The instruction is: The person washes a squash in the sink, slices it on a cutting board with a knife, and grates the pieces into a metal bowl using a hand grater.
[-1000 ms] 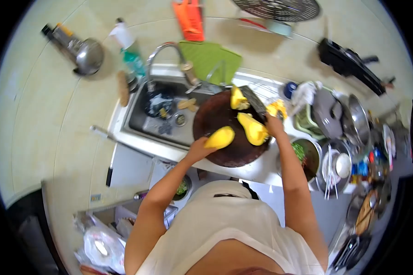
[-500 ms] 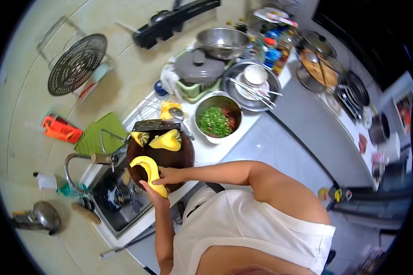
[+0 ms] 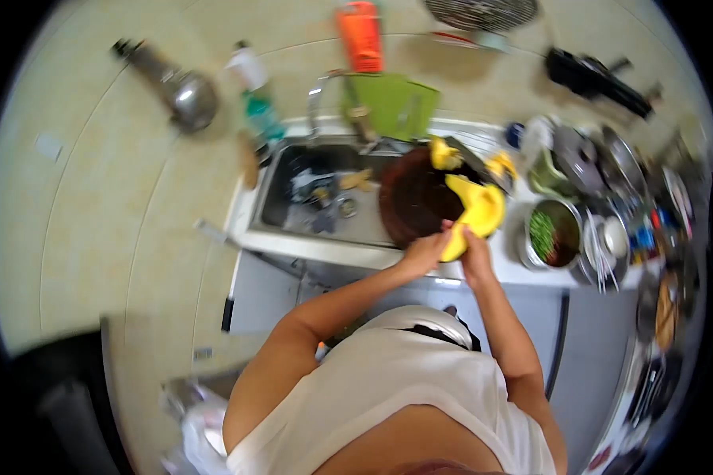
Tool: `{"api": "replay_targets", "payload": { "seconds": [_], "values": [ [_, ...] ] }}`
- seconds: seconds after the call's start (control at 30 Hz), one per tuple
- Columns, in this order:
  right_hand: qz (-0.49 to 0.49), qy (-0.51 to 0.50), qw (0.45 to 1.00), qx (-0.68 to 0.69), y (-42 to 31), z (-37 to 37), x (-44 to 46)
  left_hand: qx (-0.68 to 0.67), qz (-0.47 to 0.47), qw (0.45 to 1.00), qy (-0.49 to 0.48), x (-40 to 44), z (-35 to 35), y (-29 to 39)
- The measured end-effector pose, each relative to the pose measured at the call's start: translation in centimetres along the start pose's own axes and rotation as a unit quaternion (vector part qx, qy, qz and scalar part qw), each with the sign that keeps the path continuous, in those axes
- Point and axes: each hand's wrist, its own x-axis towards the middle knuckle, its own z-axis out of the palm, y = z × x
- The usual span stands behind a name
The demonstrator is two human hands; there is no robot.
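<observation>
Both of my hands are at a yellow squash piece (image 3: 483, 212) over the front right of a round dark-brown board (image 3: 408, 198). My left hand (image 3: 426, 252) has its fingers closed on the piece's lower left end. On the right side of the same end, my right hand (image 3: 475, 257) grips it. A smaller yellow piece (image 3: 445, 155) lies at the back of the board, beside a dark cleaver-like blade (image 3: 469, 162). Other yellow scraps (image 3: 501, 166) sit just beyond the board's right edge. Motion blurs the piece's outline.
Left of the board is a metal sink (image 3: 293, 214) with a faucet (image 3: 315, 103). A green mat (image 3: 392, 107) leans on the wall behind. At the right stand a pot of chopped greens (image 3: 543, 233), a bowl with chopsticks (image 3: 614, 237) and a grey lid (image 3: 578, 158).
A second ago my hands were apart, the left on a squash piece and the right at the blade. Now both hold squash, and the camera view has turned back after swinging right.
</observation>
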Motion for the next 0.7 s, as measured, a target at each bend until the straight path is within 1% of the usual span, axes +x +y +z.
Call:
{"api": "replay_targets", "payload": {
  "seconds": [0.03, 0.07, 0.1, 0.13, 0.17, 0.2, 0.23, 0.27, 0.3, 0.33, 0.37, 0.4, 0.5, 0.57, 0.6, 0.63, 0.7],
  "values": [
    [-0.004, -0.018, 1.000, 0.007, -0.8, -0.1, -0.1, 0.016, 0.005, 1.000, -0.014, -0.4, -0.8, 0.1],
    [-0.004, -0.014, 1.000, 0.018, -1.3, 0.0, 0.0, 0.032, 0.010, 0.999, -0.037, -0.8, -1.3, 0.1],
    [-0.004, -0.019, 1.000, -0.003, -1.8, -0.3, 0.0, 0.027, 0.015, 0.999, -0.014, 0.0, -1.0, -2.1],
    [-0.007, -0.019, 1.000, -0.021, -2.2, -0.8, 0.0, 0.004, 0.002, 1.000, -0.021, 0.0, -1.4, -2.4],
    [-0.006, -0.016, 0.998, -0.068, -2.0, -1.5, 0.2, 0.076, 0.070, 0.994, 0.036, 0.6, -2.0, -4.3],
    [-0.009, -0.007, 0.993, -0.116, -1.9, -2.2, 0.3, 0.148, 0.138, 0.976, 0.087, 1.1, -2.3, -6.3],
    [0.031, 0.001, 0.983, -0.180, -2.3, -2.6, 0.0, 0.320, 0.180, 0.904, 0.220, 0.6, -2.2, -7.0],
    [0.034, 0.013, 0.976, -0.217, -1.7, -3.6, 0.5, 0.371, 0.208, 0.859, 0.285, 0.4, -2.2, -8.1],
    [0.011, 0.027, 0.965, -0.261, -0.8, -4.6, 0.5, 0.417, 0.225, 0.806, 0.354, 0.2, -2.1, -9.2],
    [0.016, 0.018, 0.954, -0.298, 0.6, -6.4, 1.1, 0.362, 0.234, 0.824, 0.369, 0.7, -2.1, -10.0],
    [0.066, 0.015, 0.961, -0.269, 0.0, -6.2, 0.1, 0.270, 0.158, 0.879, 0.361, 0.2, -1.7, -9.3],
    [0.067, 0.021, 0.954, -0.292, 0.0, -6.3, -0.6, 0.179, 0.076, 0.918, 0.346, -0.3, -1.4, -8.5],
    [0.079, 0.009, 0.956, -0.283, -0.3, -7.6, -2.5, 0.106, 0.045, 0.938, 0.328, -0.7, -0.9, -8.0],
    [0.097, 0.007, 0.950, -0.298, -0.6, -8.8, -3.0, 0.121, -0.009, 0.937, 0.327, -1.0, -0.3, -7.1],
    [0.088, 0.006, 0.946, -0.312, -1.0, -9.3, -3.3, 0.126, -0.035, 0.935, 0.331, -1.1, -0.2, -6.4],
    [0.078, 0.003, 0.942, -0.327, -1.3, -9.7, -3.6, 0.204, -0.036, 0.921, 0.329, -1.1, -0.4, -5.9],
    [0.062, -0.004, 0.939, -0.339, -1.4, -10.4, -3.7, 0.243, 0.107, 0.887, 0.379, -0.1, -1.9, -5.7]
  ]
}}
